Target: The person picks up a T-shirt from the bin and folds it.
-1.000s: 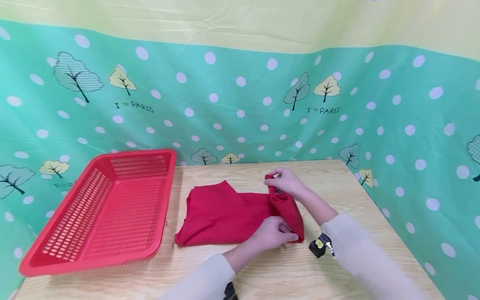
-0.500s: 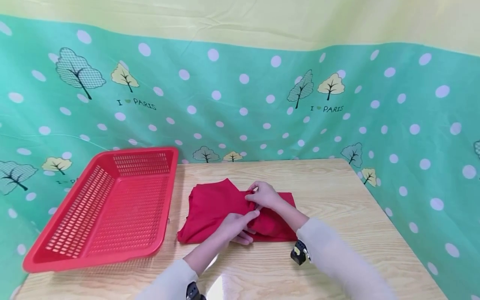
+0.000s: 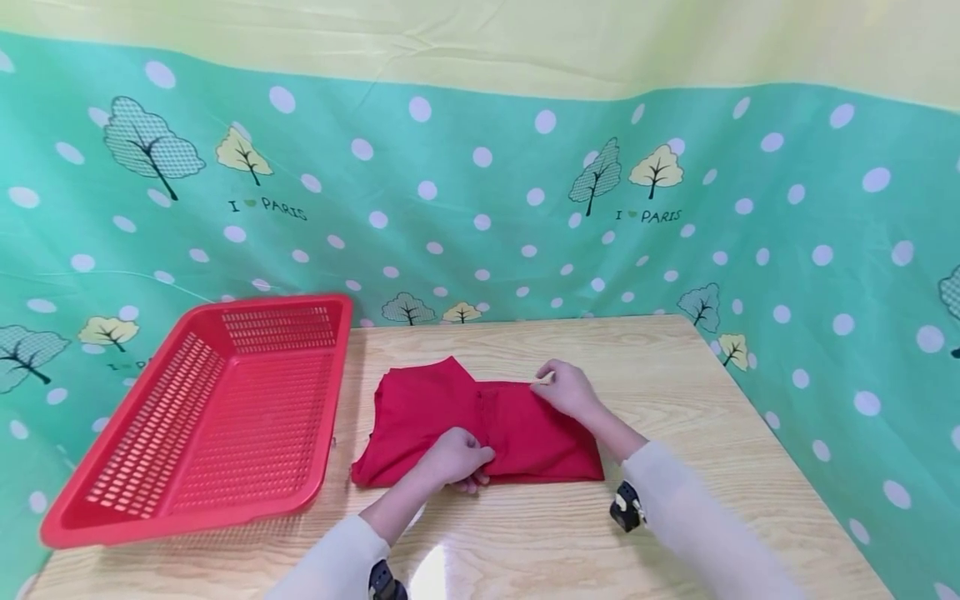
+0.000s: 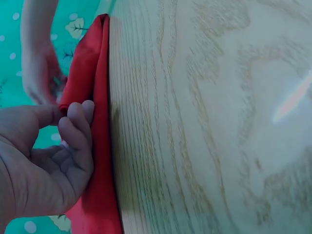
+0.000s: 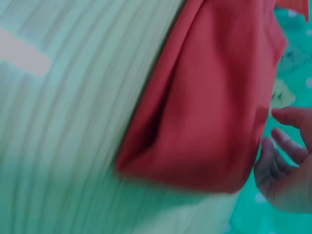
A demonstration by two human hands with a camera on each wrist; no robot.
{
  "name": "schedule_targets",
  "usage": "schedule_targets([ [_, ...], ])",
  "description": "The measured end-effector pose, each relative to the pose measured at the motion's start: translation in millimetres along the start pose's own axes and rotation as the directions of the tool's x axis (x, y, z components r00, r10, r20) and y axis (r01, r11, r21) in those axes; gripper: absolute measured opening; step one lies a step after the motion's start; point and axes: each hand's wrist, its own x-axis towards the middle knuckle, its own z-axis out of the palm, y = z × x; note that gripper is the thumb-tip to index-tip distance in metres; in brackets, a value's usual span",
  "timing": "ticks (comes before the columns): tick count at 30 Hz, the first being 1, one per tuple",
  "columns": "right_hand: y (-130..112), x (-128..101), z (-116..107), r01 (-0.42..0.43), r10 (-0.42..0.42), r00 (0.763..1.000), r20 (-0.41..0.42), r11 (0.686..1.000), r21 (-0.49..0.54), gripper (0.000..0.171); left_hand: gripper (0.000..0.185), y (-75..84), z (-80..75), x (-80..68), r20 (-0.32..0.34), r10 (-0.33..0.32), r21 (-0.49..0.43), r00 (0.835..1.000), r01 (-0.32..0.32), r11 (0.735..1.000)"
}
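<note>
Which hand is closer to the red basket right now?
Left. The left hand grips the red cloth's near edge, on the side toward the basket. The right hand rests on the cloth's far edge, farther from it.

Red cloth [image 3: 457, 417] under my hands, red slotted basket [image 3: 217, 417], pale wood-grain desk [image 3: 675, 367], teal backdrop [image 3: 480, 200] with white dots and trees, cream sleeves [image 3: 697, 521].

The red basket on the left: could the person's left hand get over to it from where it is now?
Probably yes. The left hand pinches the near edge of the red cloth, and only bare table lies between it and the red basket, whose open top faces up. It would have to release or carry the cloth.
</note>
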Motion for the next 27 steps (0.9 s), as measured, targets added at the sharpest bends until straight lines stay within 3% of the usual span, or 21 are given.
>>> schedule_targets([
  [3, 21, -2, -13, -0.057, 0.055, 0.998, -0.034, 0.995, -0.085, 0.035, 0.03, -0.3, 0.1, 0.2, -0.012, 0.021, 0.046, 1.0, -0.02, 0.999],
  [5, 33, -5, -20, -0.113, 0.113, 0.994, -0.008, 0.988, -0.103, 0.043, 0.033, -0.8, 0.5, 0.7, -0.022, 0.032, 0.077, 0.999, -0.03, 0.997],
  [10, 45, -11, -24, -0.236, 0.233, 0.967, 0.105, 0.972, 0.012, 0.05, 0.035, -4.1, 0.6, 2.4, -0.056, 0.066, 0.164, 0.996, -0.056, 0.985],
  [14, 44, -11, -25, -0.304, 0.285, 0.943, 0.172, 0.948, 0.097, 0.039, 0.028, -3.3, -0.2, 0.6, -0.128, 0.139, 0.332, 0.982, -0.09, 0.939],
  [16, 45, -11, -28, -0.362, 0.325, 0.919, 0.222, 0.92, 0.149, 0.04, 0.032, -2.9, -0.9, 0.8, -0.146, 0.183, 0.384, 0.972, -0.115, 0.916],
  [19, 50, -11, -32, -0.437, 0.373, 0.878, 0.299, 0.88, 0.185, 0.039, 0.047, -4.7, -3.2, 3.5, -0.136, 0.242, 0.388, 0.961, -0.173, 0.905],
  [22, 56, -11, -36, -0.471, 0.38, 0.851, 0.362, 0.858, 0.205, 0.041, 0.059, -6.7, -5.2, 6.9, -0.113, 0.277, 0.387, 0.954, -0.214, 0.897],
  [27, 63, -12, -43, -0.442, 0.274, 0.84, 0.468, 0.847, 0.297, 0.038, 0.064, -6.4, -4.9, 12.2, -0.087, 0.28, 0.391, 0.956, -0.226, 0.892],
])
